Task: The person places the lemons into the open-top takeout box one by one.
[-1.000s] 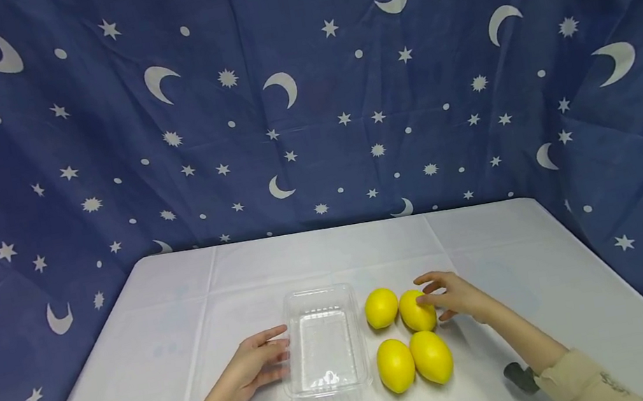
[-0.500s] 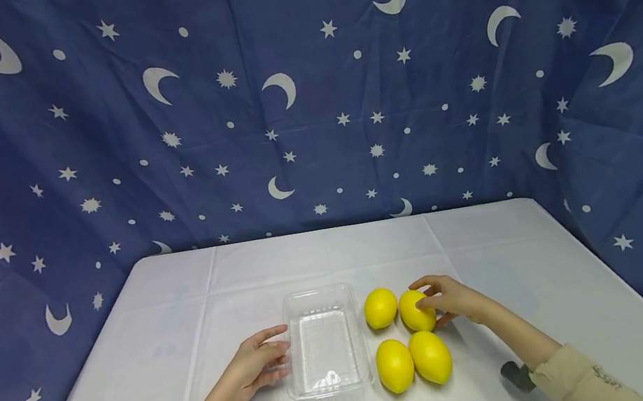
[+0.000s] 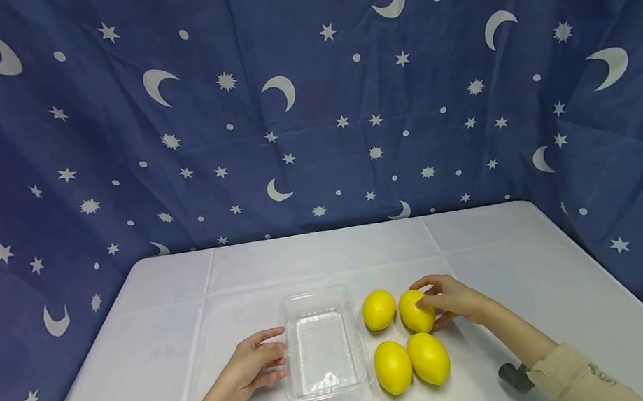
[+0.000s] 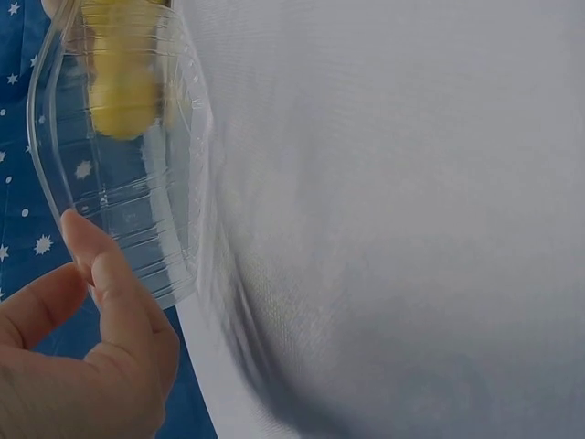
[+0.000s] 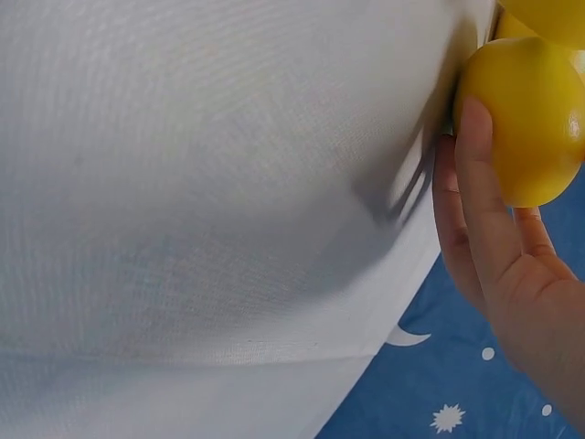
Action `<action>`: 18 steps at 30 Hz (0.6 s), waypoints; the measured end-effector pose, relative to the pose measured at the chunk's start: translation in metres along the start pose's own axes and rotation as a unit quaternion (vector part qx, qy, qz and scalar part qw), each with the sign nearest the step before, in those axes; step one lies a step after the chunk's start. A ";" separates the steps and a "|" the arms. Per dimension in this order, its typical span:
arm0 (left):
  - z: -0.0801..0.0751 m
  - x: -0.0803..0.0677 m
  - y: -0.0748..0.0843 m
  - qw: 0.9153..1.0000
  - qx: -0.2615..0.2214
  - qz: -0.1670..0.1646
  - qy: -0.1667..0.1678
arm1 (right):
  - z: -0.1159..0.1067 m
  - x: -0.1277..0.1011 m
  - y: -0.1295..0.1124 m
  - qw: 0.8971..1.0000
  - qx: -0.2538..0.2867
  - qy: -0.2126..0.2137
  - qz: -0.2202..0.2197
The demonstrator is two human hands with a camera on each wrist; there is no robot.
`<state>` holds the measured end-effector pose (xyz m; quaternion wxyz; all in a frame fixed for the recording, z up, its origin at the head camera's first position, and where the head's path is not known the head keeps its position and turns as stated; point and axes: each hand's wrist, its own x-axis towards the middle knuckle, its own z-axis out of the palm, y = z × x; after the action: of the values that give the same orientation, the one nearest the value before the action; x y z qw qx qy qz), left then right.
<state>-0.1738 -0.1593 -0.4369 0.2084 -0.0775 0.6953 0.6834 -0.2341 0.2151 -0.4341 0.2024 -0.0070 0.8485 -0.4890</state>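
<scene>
A transparent plastic container stands on the white table. My left hand touches its left side with fairly straight, spread fingers; up close in the left wrist view, the fingertips meet the rim. Right of the container are several yellow lemons in two rows. My right hand grips the back right lemon, with fingers around its far and right sides. In the right wrist view this lemon sits between the fingers, still at table height. The other lemons are back left, front left and front right.
The white cloth covers the whole table top. Behind it and at the sides hangs a blue curtain with moons and stars. Dark wrist-worn devices show by the sleeves.
My right hand has moved slightly left and its fingers have closed around the back right lemon. The left hand stays at the container's side. The whole view has shifted a little.
</scene>
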 end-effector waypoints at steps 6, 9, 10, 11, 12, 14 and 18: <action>0.000 -0.001 0.000 1.000 -0.002 0.001 -0.003 | -0.001 0.001 0.001 1.000 0.008 0.002 -0.004; -0.001 -0.001 -0.001 1.000 -0.003 0.001 -0.004 | -0.002 0.000 0.000 1.000 0.012 0.002 -0.009; -0.001 -0.001 -0.001 1.000 -0.002 0.002 -0.005 | -0.003 -0.001 -0.001 1.000 0.014 0.001 -0.012; -0.001 -0.001 -0.001 1.000 -0.002 0.001 -0.006 | -0.004 -0.001 -0.002 1.000 0.017 -0.001 -0.015; -0.001 -0.001 -0.001 1.000 -0.003 0.001 -0.005 | -0.005 -0.002 -0.003 1.000 0.022 -0.005 -0.018; 0.000 -0.001 -0.001 1.000 -0.003 0.000 -0.004 | -0.007 -0.002 -0.005 0.999 0.028 -0.013 -0.025; 0.001 -0.001 0.000 1.000 -0.006 -0.003 0.003 | -0.012 -0.003 -0.009 0.999 0.034 -0.023 -0.033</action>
<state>-0.1732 -0.1587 -0.4365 0.2081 -0.0829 0.6912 0.6870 -0.2371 0.2209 -0.4199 0.2061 -0.0395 0.8254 -0.5241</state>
